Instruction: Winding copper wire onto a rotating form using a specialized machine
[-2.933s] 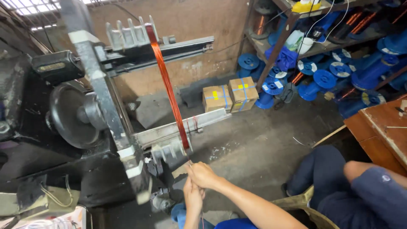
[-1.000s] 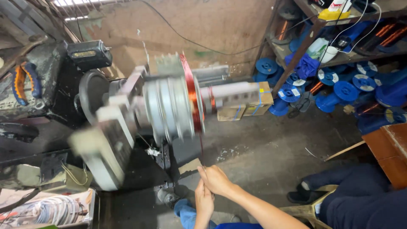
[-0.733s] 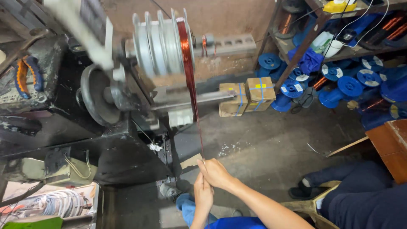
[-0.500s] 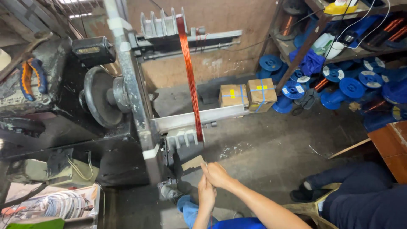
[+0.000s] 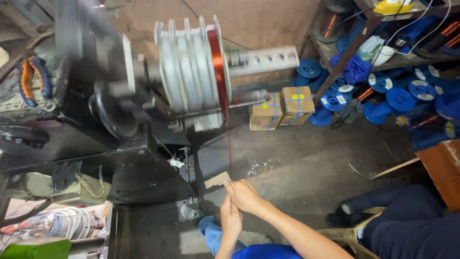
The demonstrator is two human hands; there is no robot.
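Nearest to the camera, the right hand (image 5: 245,195) and the left hand (image 5: 232,219) are pressed together, low in the middle of the view. Both are closed around the thin copper wire (image 5: 228,144), fingers pinched on it, w/ the right hand above and the left just under it.

The wire goes almost straight up from the hands to the winding former (image 5: 191,72), a stack of pale grooved discs on the dark winding machine (image 5: 96,110). The former looks blurred, so probably it is turning. A band of copper coil (image 5: 216,57) sits in its right-most groove.

Risk, as I judge it: if the pinch gets too loose, the wire can jump to another groove; too tight and it may snap or cut the fingers.

Farther back stand two cardboard boxes (image 5: 281,107) and blue spools (image 5: 397,91) on the floor.
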